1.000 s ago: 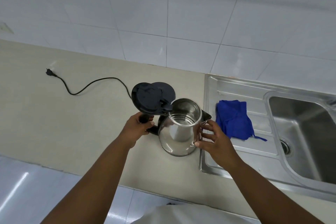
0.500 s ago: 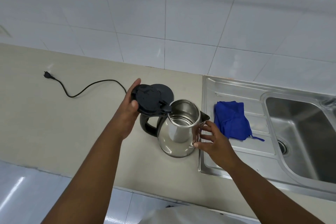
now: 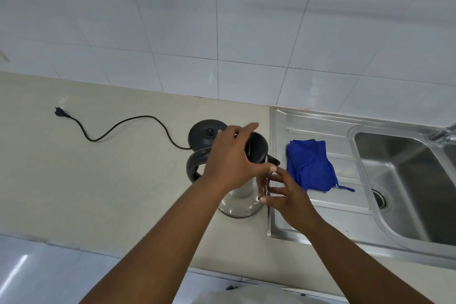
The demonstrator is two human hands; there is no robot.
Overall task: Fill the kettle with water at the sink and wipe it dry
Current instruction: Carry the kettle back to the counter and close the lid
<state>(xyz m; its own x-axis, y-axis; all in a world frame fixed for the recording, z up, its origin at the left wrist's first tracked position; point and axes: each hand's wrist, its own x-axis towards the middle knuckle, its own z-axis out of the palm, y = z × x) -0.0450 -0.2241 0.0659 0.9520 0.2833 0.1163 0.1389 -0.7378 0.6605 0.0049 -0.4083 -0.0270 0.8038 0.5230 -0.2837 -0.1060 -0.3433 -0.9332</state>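
A steel kettle [image 3: 240,201] with a black handle [image 3: 193,168] stands on the beige counter, right beside the sink's drainboard. My left hand [image 3: 232,160] lies over its black lid [image 3: 257,149], which is folded down onto the top, thumb at the spout side. My right hand [image 3: 288,195] is at the kettle's right side with spread fingers, fingertips against the steel wall. A crumpled blue cloth [image 3: 309,164] lies on the drainboard. The steel sink basin [image 3: 407,180] is at the right.
The kettle's black round base [image 3: 204,132] sits just behind it, its cord [image 3: 123,122] trailing left to an unplugged plug [image 3: 60,111]. A tap [image 3: 444,134] shows at the right edge. White tiled wall runs behind; the counter's front edge is near me.
My left hand left the handle, took the raised lid and swung it down over the kettle's mouth. My right hand stayed at the kettle's right side. The base now shows behind.
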